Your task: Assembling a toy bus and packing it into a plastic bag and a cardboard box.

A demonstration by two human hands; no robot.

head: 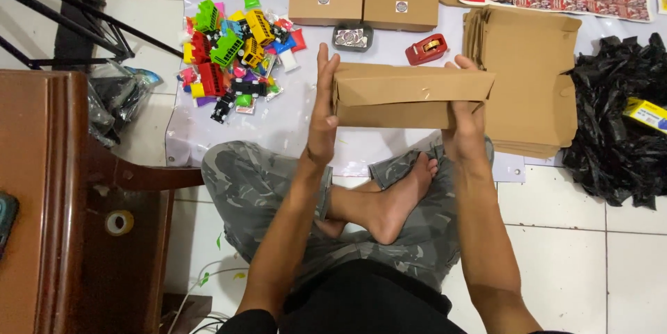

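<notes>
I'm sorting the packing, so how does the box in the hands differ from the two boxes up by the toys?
The held cardboard box sits between the left hand and right hand, with one flap still loose and no sticker showing. The two closed boxes lie side by side on the sheet, each with a round sticker. All are plain brown cardboard.

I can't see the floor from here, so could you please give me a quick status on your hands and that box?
Left hand and right hand grip the ends of the brown cardboard box, held above the lap. Flat cardboard stack just right; toy pile off left.
</notes>
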